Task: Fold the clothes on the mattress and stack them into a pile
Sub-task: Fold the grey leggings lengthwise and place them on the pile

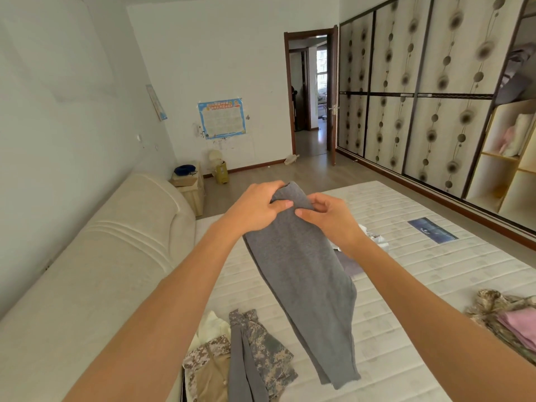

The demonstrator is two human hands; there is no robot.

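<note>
White quilted mattress (406, 285) fills the lower part of the view, with clothes lying on it below both hands. Nearest, under the left forearm, a heap of camouflage clothes (261, 343) lies with a grey piece draped across it and something cream beneath. Under the right forearm, at the edge of the view, sits another camouflage garment (490, 309) with a pink cloth (519, 326) on top. Raised above the mattress, the left hand (255, 208) and right hand (327, 213) are close together, each with fingers curled and thumb pinching the top edge of a grey garment (304, 280), which hangs down long and narrow between the forearms, its lower end free. Just beyond the right hand, a crumpled white item (377, 237) lies on the mattress. Left of the left hand runs a cream padded headboard (116, 256). Further off stand a yellow bin (222, 171), a poster (222, 118) on the wall, an open doorway (310, 94) and patterned wardrobe doors (420, 97).
</note>
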